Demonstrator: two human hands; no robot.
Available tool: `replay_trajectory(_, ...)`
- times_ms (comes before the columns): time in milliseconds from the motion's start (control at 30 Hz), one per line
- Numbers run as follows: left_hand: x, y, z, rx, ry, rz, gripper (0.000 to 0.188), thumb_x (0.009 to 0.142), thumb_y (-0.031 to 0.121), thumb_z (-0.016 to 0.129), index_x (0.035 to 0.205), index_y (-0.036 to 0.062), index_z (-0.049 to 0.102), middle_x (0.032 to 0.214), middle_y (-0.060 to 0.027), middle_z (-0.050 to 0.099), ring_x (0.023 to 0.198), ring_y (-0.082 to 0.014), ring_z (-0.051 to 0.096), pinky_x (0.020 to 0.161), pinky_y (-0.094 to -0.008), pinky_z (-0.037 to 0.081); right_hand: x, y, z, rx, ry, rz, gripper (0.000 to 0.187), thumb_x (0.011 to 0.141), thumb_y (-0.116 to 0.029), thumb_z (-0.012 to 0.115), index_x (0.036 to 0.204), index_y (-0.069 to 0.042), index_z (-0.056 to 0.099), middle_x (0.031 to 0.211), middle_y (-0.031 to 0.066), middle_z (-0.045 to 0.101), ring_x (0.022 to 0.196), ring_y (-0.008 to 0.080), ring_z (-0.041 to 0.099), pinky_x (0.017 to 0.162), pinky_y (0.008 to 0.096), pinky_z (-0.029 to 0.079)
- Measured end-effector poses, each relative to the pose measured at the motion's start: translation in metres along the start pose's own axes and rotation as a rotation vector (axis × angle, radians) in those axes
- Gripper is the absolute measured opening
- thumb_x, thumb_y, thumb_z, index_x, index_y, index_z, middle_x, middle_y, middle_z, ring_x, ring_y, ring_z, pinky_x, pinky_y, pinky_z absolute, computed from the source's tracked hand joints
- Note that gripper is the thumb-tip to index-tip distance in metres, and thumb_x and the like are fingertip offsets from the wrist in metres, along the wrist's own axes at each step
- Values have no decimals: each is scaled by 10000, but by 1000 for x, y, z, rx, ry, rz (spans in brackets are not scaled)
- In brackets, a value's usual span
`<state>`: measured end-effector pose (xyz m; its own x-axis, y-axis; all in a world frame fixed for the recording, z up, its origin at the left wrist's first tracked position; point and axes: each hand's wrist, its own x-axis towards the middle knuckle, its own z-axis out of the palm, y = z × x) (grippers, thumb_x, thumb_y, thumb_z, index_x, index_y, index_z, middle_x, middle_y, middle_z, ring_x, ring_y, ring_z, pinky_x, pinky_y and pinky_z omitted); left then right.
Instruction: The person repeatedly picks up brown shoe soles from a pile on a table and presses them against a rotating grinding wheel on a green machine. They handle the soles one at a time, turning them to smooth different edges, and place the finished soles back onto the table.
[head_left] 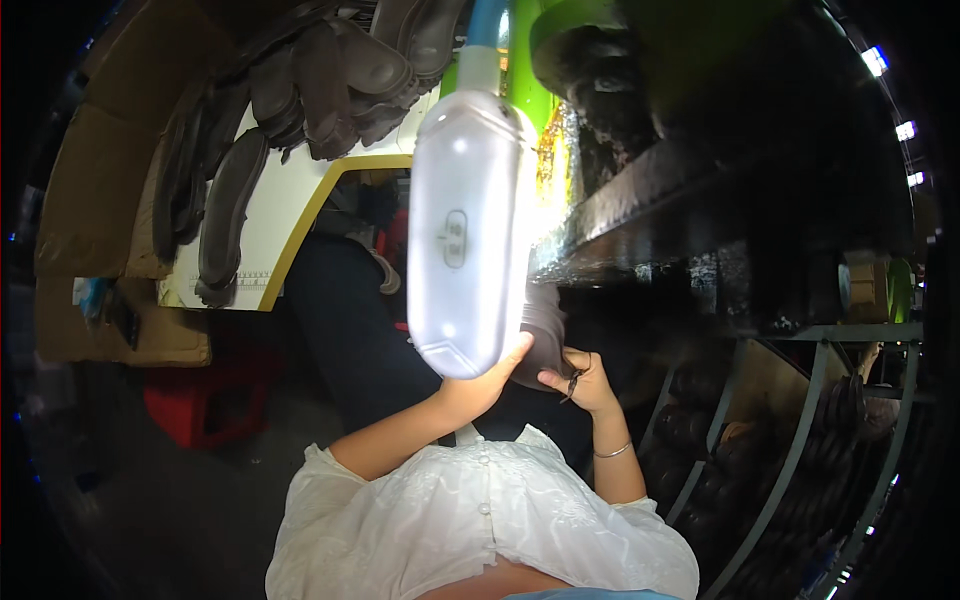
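In front of my body is a dark brown shoe sole [541, 343], its upper part partly covered by the white lamp. My left hand [480, 388] grips the sole's left side, thumb on top, its fingers partly behind the lamp. At the sole's lower right is my right hand [588, 382], fingers closed around a thin, dark, curled piece [573, 385]. Whether that piece is a trimmed strip or a small tool, I cannot tell. The right fingertips are close to the sole's edge, possibly touching it.
A lit white lamp [468, 240] hangs close over my hands. Many dark soles [325, 100] are heaped on the white table [270, 215] at the left, beside cardboard [100, 180]. A dark machine [680, 190] stands right, racks [805, 440] lower right, a red stool [205, 405] lower left.
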<state>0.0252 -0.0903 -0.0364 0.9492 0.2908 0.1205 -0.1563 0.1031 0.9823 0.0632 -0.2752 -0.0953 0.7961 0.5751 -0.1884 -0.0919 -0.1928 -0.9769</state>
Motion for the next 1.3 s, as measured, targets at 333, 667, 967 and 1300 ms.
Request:
replay_trajectory(333, 53, 63, -1, 406, -488, -254, 378, 807, 399, 600, 785, 23, 636, 660, -77, 628, 559, -186, 592, 576, -290, 475, 13, -12, 41, 134, -55, -100, 338, 780, -42, 651, 1094, -14, 527, 1051, 72, 563, 965, 164, 540, 811, 286, 458)
replay_trajectory(667, 33, 44, -21, 13, -159, 34, 212, 816, 143, 633, 978, 15, 579, 843, -56, 583, 743, -146, 536, 635, -287, 444, -8, -26, 10, -10, -212, 10, 351, 695, -106, 734, 990, 20, 593, 883, 71, 628, 777, 102, 546, 671, 244, 452)
replay_trajectory(967, 26, 23, -19, -128, -301, -191, 230, 863, 178, 566, 1012, 4, 546, 906, -33, 572, 813, -86, 534, 744, -252, 449, -18, -47, -120, 155, 196, -243, 229, 582, -46, 692, 771, 23, 581, 717, 60, 604, 646, 98, 549, 615, 197, 429)
replay_trajectory(1300, 14, 37, -40, -300, -67, -68, 209, 851, 53, 565, 1041, -34, 552, 992, -49, 603, 898, -93, 554, 792, -256, 441, 41, -99, -41, 847, 714, -451, 331, 855, -224, 488, 1090, 3, 535, 1071, 99, 575, 989, 220, 545, 869, 333, 417)
